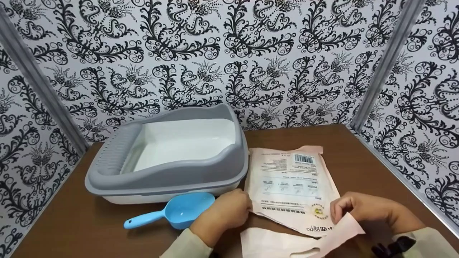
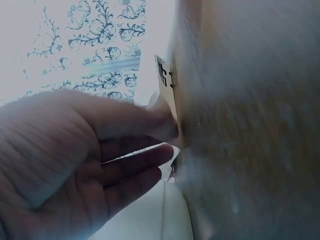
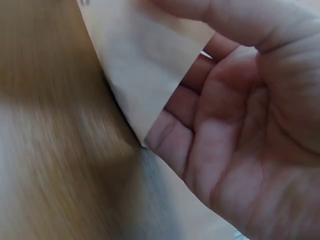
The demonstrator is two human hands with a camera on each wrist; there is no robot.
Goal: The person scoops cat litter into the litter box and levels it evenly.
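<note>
pink bag (image 1: 287,181) | left hand (image 1: 231,209) and right hand (image 1: 362,208) pinch its near corners | lies between hands

In my head view, the bottom edge cuts the paper strip (image 1: 274,244) at five o'clock; the left hand (image 1: 231,209) at six hides its pinch on the bag (image 1: 287,202), whose finest print (image 1: 274,165) at four is too small for me. My left wrist view smears the tabletop (image 2: 250,130) at three; my right wrist view crops the thumb (image 3: 240,21) at twelve.
</note>
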